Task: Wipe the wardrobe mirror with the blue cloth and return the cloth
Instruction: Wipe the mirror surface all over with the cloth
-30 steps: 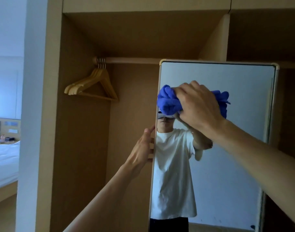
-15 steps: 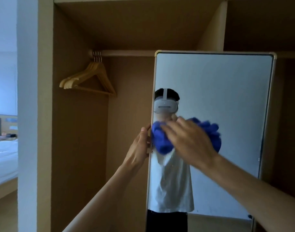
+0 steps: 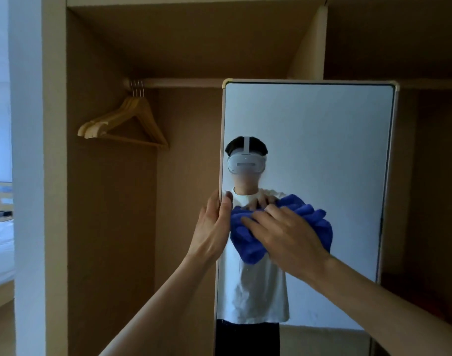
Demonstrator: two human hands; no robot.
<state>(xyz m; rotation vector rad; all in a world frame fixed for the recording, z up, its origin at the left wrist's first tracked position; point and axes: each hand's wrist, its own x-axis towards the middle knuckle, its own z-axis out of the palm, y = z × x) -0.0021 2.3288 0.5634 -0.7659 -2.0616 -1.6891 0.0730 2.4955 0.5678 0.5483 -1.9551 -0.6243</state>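
Observation:
A tall wardrobe mirror (image 3: 322,140) in a pale frame stands open in front of me, filling the centre right. My right hand (image 3: 286,235) presses a bunched blue cloth (image 3: 248,242) flat against the lower left part of the glass, fingers spread over it. My left hand (image 3: 214,224) grips the mirror's left edge at the same height, thumb on the front of the frame. The glass reflects a person in a white T-shirt and a headset.
Several wooden hangers (image 3: 127,122) hang from the rail (image 3: 176,83) inside the open wardrobe to the left of the mirror. A white wall edge (image 3: 27,176) stands at far left, with a bed (image 3: 0,250) beyond it.
My right hand has slid the blue cloth down the mirror from near the top to mid height. My left hand has kept its hold on the mirror's left edge.

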